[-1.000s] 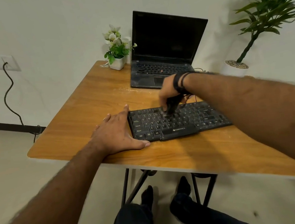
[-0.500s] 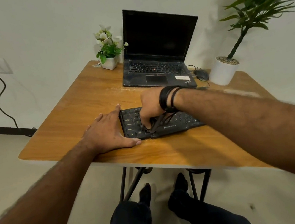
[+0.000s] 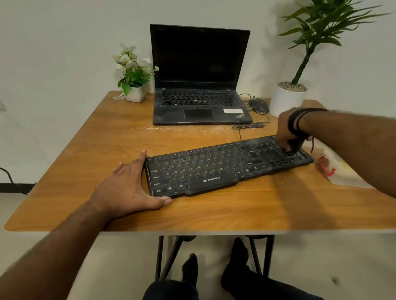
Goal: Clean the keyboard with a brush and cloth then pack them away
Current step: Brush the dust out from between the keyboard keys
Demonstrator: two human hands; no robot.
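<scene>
Both hands flanking keyboard

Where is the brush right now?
In the head view, the brush is in the right hand, down on the right end of the black keyboard, in front of the white plant pot.

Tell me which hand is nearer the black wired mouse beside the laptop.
Right. The right hand works just in front of the black wired mouse; the left hand rests at the keyboard's far end.
</scene>
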